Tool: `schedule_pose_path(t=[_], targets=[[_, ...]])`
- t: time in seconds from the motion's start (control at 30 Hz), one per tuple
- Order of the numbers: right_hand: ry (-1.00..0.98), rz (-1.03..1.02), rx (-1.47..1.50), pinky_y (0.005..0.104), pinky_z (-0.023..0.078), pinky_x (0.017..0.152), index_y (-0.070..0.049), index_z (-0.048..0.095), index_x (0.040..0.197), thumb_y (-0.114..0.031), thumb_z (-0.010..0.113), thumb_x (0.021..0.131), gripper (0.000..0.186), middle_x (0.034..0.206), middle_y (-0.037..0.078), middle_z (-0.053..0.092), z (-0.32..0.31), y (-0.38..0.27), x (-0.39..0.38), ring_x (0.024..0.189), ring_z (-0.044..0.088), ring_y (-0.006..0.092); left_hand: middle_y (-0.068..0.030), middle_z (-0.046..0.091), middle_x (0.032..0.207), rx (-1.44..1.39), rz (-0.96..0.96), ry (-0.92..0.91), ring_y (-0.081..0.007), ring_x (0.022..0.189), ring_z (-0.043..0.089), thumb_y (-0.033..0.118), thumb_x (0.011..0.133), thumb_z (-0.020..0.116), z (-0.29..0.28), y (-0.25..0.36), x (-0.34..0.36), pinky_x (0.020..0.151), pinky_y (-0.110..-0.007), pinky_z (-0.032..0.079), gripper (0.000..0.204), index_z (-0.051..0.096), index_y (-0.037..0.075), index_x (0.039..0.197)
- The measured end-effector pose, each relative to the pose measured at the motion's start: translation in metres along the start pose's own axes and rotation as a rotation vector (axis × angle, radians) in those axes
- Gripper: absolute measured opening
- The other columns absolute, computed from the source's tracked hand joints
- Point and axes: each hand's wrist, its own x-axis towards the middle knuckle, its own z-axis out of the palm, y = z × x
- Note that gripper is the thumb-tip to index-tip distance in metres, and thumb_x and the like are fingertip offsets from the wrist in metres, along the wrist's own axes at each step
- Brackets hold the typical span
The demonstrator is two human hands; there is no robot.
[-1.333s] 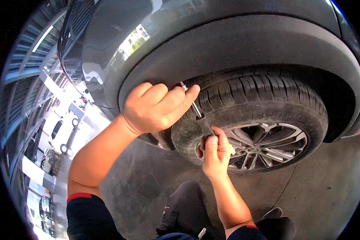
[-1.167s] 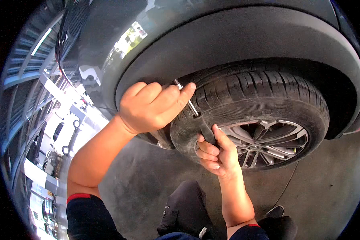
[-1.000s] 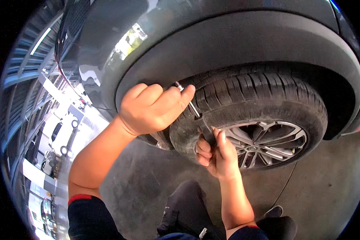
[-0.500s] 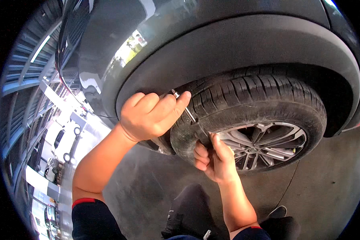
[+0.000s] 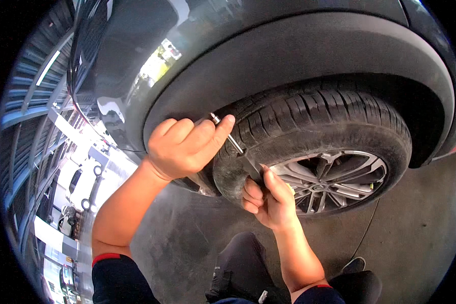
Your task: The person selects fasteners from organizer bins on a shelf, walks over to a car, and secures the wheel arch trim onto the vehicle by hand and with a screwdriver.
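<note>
My left hand (image 5: 180,149) is closed round a slim hand tool with a silver metal shaft (image 5: 235,144); its grip is hidden inside my fist. The shaft slants down to the right across the tyre (image 5: 319,112). At its tip, a flat dark strip (image 5: 254,167) continues the line toward my right hand (image 5: 271,197). Thumb and curled fingers of that hand pinch the strip's lower end. I cannot tell how strip and tip are joined. Both hands are in front of the tyre's left side, where the sidewall looks scuffed.
A silver multi-spoke wheel (image 5: 318,187) sits inside the tyre. Above it curves the dark plastic wheel-arch trim (image 5: 309,48) of a grey car. My knee (image 5: 240,263) and a shoe (image 5: 355,264) are below, over the concrete floor (image 5: 415,228). A white vehicle (image 5: 83,185) stands far left.
Both hands, with the tool and strip, appear slightly farther left, as do the car and wheel. More of the flat strip shows between shaft tip and right hand.
</note>
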Motion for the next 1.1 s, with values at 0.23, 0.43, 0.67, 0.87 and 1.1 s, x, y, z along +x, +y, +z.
schedule_pose_path(t=[0.23, 0.43, 0.67, 0.87, 1.1], targets=[[0.282, -0.652, -0.721, 0.0232, 0.036, 0.057, -0.007, 0.051, 0.119, -0.036, 0.054, 0.108, 0.031, 0.081, -0.001, 0.048, -0.008, 0.033, 0.009, 0.065, 0.039, 0.0076, 0.0083, 0.049, 0.072, -0.015, -0.013, 0.003, -0.0117, 0.054, 0.039, 0.021, 0.072, 0.073, -0.001, 0.002, 0.006, 0.051, -0.029, 0.031, 0.039, 0.08, 0.019, 0.11], [0.112, 0.133, -0.19, 0.0244, 0.029, 0.044, -0.004, 0.057, 0.113, -0.05, 0.042, 0.109, 0.049, 0.068, -0.004, 0.039, -0.002, -0.01, 0.002, 0.055, 0.032, 0.0084, 0.0076, 0.05, 0.074, 0.002, -0.004, -0.007, -0.0122, 0.055, 0.04, 0.02, 0.075, 0.073, 0.0, 0.002, -0.003, 0.051, -0.029, 0.033, 0.038, 0.08, 0.018, 0.112], [0.259, -0.538, -0.659, 0.0236, 0.041, 0.067, -0.001, 0.052, 0.127, -0.025, 0.06, 0.106, 0.034, 0.091, 0.001, 0.056, -0.008, 0.038, 0.011, 0.075, 0.049, 0.0075, 0.0079, 0.051, 0.076, -0.027, -0.02, -0.021, -0.0123, 0.056, 0.04, 0.019, 0.075, 0.074, 0.0, 0.003, 0.0, 0.052, -0.029, 0.034, 0.038, 0.08, 0.018, 0.112], [-0.022, -0.208, -0.18, 0.0234, 0.023, 0.045, -0.001, 0.061, 0.117, -0.042, 0.056, 0.105, 0.043, 0.064, -0.006, 0.033, -0.011, 0.005, 0.009, 0.054, 0.027, 0.0063, 0.0076, 0.052, 0.077, 0.01, -0.001, -0.025, -0.0123, 0.056, 0.04, 0.017, 0.075, 0.075, -0.001, 0.002, 0.003, 0.051, -0.029, 0.034, 0.038, 0.08, 0.018, 0.113], [-0.069, 0.033, -0.063, 0.0234, 0.029, 0.049, -0.005, 0.054, 0.122, -0.042, 0.053, 0.107, 0.041, 0.072, -0.003, 0.037, -0.009, -0.02, 0.001, 0.06, 0.031, 0.0078, 0.0075, 0.054, 0.078, 0.004, -0.003, -0.028, -0.0126, 0.055, 0.04, 0.017, 0.075, 0.074, -0.001, 0.001, 0.0, 0.051, -0.029, 0.033, 0.038, 0.08, 0.018, 0.113]])
